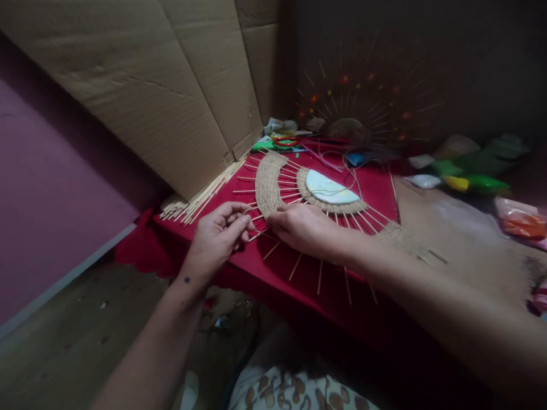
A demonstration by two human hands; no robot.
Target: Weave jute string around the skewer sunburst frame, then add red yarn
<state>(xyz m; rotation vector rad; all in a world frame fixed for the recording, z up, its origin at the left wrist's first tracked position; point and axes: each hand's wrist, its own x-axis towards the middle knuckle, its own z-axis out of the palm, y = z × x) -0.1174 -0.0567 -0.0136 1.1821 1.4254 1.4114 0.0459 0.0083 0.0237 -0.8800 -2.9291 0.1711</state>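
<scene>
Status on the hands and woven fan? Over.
Left hand pinched at stick ends. Right hand over the woven band. Woven fan on red cloth; thread across its pale half-disc.

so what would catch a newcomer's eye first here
Probably the pale half-disc at the centre of the fan-shaped weaving, bright against the red cloth. Next, the left hand and right hand close together at the weaving's lower left, and the large cardboard at upper left.
</scene>
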